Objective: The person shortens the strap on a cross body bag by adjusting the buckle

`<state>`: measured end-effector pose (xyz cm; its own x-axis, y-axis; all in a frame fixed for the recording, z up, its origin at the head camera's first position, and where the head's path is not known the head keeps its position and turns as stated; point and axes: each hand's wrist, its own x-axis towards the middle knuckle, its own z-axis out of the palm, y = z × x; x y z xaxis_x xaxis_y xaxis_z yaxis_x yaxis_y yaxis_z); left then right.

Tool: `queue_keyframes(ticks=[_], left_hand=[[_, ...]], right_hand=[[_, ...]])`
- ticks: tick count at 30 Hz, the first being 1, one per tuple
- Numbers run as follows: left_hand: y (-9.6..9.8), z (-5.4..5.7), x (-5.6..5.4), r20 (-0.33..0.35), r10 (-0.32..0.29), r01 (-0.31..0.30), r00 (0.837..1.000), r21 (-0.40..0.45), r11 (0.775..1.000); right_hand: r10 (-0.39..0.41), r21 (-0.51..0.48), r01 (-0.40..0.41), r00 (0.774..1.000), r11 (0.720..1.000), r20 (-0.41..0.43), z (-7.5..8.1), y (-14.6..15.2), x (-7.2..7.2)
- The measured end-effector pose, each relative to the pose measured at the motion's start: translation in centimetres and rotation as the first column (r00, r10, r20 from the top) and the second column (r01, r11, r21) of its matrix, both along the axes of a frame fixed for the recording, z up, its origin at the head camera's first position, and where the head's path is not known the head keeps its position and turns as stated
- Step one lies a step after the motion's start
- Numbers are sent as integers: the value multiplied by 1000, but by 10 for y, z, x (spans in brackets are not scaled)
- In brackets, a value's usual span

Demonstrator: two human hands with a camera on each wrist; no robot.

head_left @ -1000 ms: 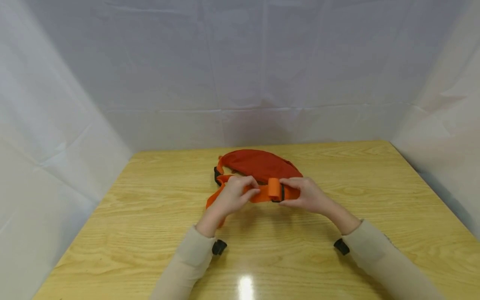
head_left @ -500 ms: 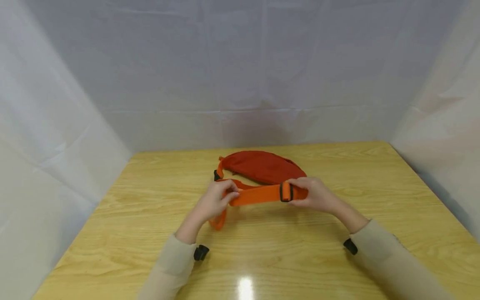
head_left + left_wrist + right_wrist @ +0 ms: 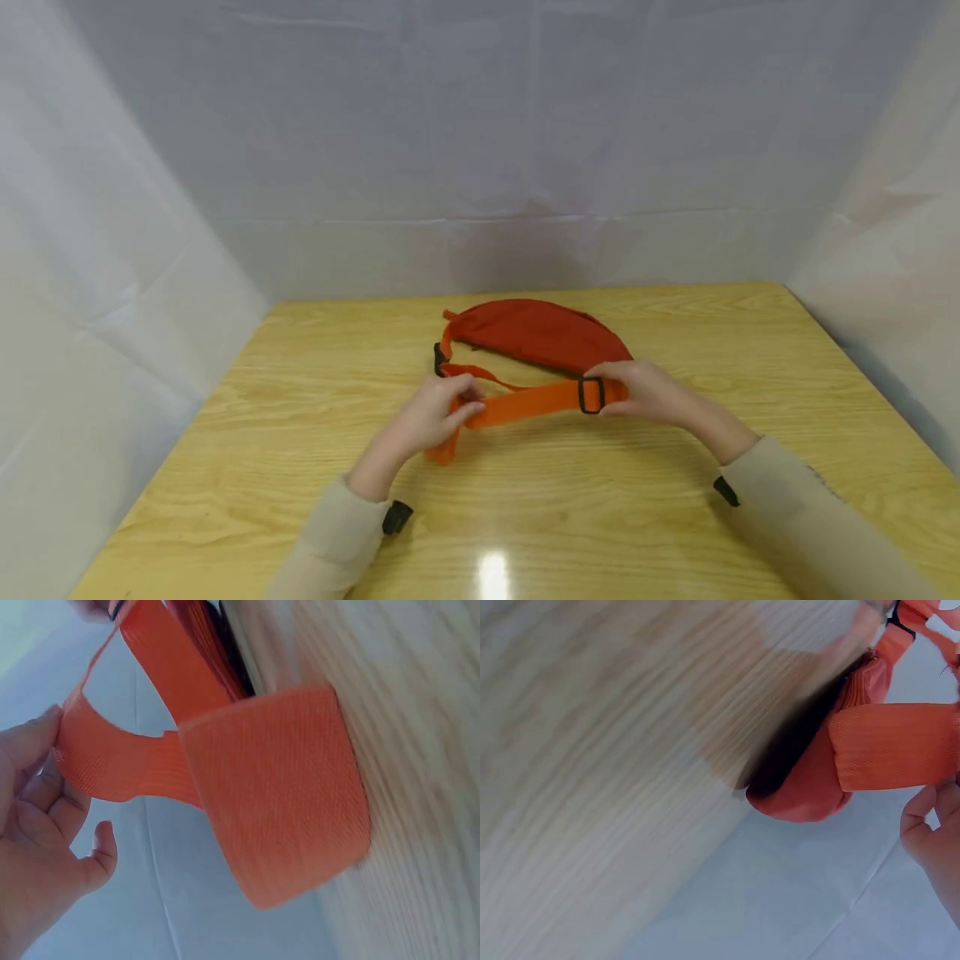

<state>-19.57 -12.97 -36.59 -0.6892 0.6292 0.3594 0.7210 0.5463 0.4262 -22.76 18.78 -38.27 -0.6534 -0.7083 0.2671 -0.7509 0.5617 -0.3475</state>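
Observation:
A red waist bag (image 3: 540,333) lies towards the back of the table, its orange strap (image 3: 528,404) lifted in front of it. My left hand (image 3: 427,412) pinches the strap between thumb and fingers, with a loop hanging below. At the other end, my right hand (image 3: 652,392) grips the strap beside a black slider (image 3: 581,396). Between the hands the strap runs nearly straight. A black buckle (image 3: 439,360) joins the strap left of the bag. In the left wrist view the hanging strap loop (image 3: 277,795) fills the middle; the right wrist view shows the bag's underside (image 3: 810,780).
The wooden table (image 3: 562,517) runs up to a white sheet (image 3: 480,150) at the back, with more sheeting on both sides. Black camera mounts (image 3: 397,517) sit under the cuffs of the light sleeves.
My left hand has moved left and nearer, my right hand rightward. The strap loop that stood up at the slider has been drawn flat, and the bag has shifted slightly right.

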Motion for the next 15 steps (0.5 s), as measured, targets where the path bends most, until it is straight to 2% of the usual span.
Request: queue_keyframes(ticks=[4, 8, 11, 15], left_hand=[[12, -2, 3, -42, -65, 61, 997, -79, 995], [22, -7, 6, -71, -113, 97, 991, -198, 976], [28, -11, 8, -56, -129, 107, 990, -292, 951], [34, -15, 14, 16, -134, 129, 991, -397, 909]], right_hand=[[30, 74, -32, 999, 997, 18, -2, 6, -3], [61, 117, -60, 998, 991, 0, -7, 11, -7], [85, 147, -79, 995, 986, -41, -10, 14, -10], [117, 199, -102, 991, 975, -68, -15, 15, -10]])
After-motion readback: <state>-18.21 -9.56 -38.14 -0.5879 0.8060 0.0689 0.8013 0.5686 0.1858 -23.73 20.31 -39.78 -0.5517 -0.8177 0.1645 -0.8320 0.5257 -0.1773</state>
